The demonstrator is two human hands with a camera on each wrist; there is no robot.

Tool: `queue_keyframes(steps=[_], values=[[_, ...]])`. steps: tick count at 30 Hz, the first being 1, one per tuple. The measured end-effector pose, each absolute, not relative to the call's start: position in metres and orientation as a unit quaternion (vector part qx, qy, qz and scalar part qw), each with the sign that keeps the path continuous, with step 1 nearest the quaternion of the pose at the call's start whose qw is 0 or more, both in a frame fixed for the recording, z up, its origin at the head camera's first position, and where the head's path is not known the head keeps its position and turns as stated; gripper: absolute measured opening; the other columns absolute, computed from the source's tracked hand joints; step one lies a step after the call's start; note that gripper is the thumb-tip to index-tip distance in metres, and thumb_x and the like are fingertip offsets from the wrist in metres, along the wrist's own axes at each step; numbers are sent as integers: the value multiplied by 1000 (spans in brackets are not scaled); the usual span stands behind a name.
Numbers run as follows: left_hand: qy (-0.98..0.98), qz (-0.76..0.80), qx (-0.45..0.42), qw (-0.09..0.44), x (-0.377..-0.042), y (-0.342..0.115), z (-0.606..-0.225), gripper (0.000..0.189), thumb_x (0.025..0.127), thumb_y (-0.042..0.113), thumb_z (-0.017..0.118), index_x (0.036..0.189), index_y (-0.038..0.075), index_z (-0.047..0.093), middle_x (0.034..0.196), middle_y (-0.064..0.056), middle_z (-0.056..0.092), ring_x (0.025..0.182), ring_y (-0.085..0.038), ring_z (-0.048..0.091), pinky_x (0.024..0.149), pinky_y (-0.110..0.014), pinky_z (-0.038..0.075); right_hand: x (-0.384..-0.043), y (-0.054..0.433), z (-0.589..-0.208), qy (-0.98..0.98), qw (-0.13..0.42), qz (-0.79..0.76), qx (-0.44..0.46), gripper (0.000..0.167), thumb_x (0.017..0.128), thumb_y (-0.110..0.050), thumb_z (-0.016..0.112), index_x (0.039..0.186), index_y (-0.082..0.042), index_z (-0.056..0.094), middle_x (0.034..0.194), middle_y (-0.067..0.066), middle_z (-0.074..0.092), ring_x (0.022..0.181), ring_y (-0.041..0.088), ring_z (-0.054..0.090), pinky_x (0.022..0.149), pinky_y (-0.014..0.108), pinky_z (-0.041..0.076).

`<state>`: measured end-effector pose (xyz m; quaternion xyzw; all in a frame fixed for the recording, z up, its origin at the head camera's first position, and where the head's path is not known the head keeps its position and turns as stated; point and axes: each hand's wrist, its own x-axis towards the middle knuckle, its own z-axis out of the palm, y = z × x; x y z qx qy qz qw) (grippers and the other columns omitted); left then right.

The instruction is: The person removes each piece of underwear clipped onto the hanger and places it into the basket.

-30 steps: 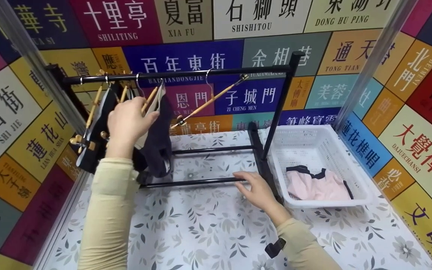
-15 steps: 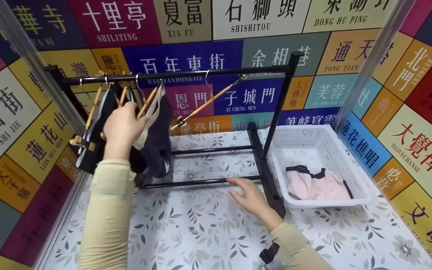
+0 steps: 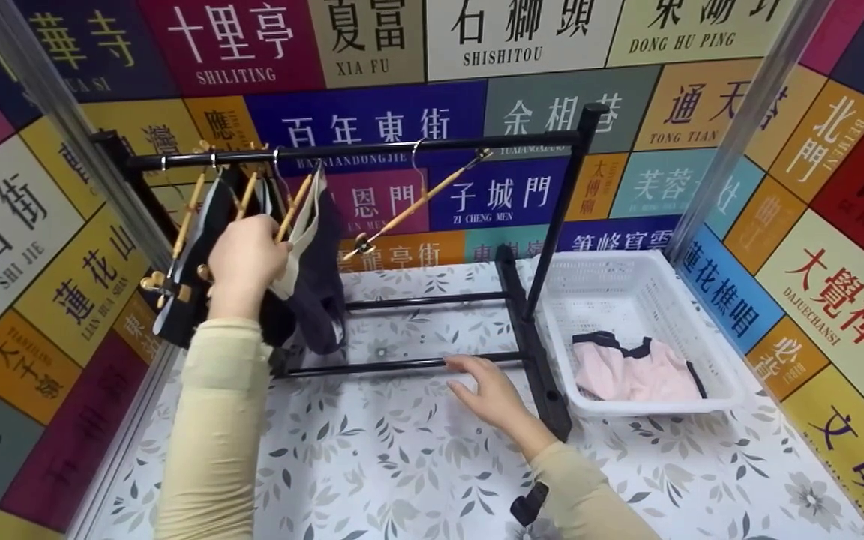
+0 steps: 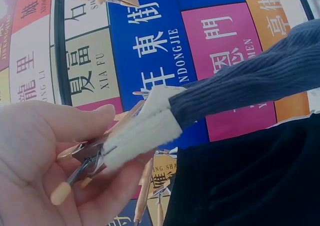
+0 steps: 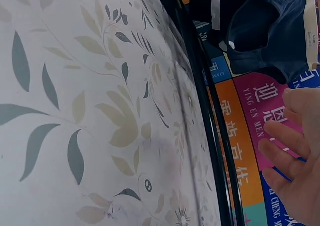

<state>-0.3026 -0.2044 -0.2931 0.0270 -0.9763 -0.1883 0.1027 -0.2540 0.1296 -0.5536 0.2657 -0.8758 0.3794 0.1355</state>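
Observation:
My left hand [image 3: 244,255] is at the near end of a wooden clip hanger [image 3: 295,201] on the black rail. In the left wrist view, the thumb and fingers close around the hanger's metal clip [image 4: 89,158], beside a cream waistband [image 4: 142,128]. That waistband belongs to dark blue underpants [image 3: 319,304], which hang down from the hanger. Other dark garments [image 3: 211,217] hang to the left, partly behind the hand. My right hand [image 3: 492,394], fingers loosely spread and holding nothing, is close to the rack's lower front bar [image 3: 394,366].
A bare clip hanger [image 3: 424,199] tilts from the rail [image 3: 507,140], right of the underpants. To the right of the rack stands a white plastic basket [image 3: 657,409] with a pink, dark-trimmed garment [image 3: 627,371] inside. Patterned walls enclose the table [image 3: 372,450].
My left hand has moved down and slightly left along the hanger to its near end. My right hand has drifted a little left and down. The hanging clothes have barely moved.

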Motion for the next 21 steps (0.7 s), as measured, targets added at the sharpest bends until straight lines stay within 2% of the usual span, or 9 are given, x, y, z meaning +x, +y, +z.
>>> queue_keyframes(steps=[8,14,17,21], values=[[-973,-186,45,130,-304,-205,-298,10,90,13,56,89,7,64,102,-19,68,91,-43,63,67,-57,47,-261,121,-544,-873,123,386,271,37,95,-20,67,129,-8,62,120,6,68,113,26,61,101,45,43],[-973,-179,56,137,-303,-206,-299,17,90,9,54,100,11,68,109,-20,68,94,-46,62,70,-59,47,-265,116,-537,-870,130,386,278,37,94,-19,68,129,-6,62,120,7,68,114,27,61,101,44,43],[-972,-170,62,147,-303,-205,-301,21,90,8,53,103,12,69,109,-19,69,94,-46,63,69,-59,48,-267,116,-534,-869,133,384,284,38,94,-19,68,129,-6,62,119,7,69,113,27,62,99,43,45],[-970,-155,67,177,-304,-204,-307,18,89,5,52,96,11,68,103,-19,70,89,-47,64,65,-60,48,-268,115,-531,-867,133,381,291,38,95,-18,67,130,-6,61,119,8,68,113,27,62,97,44,46]])
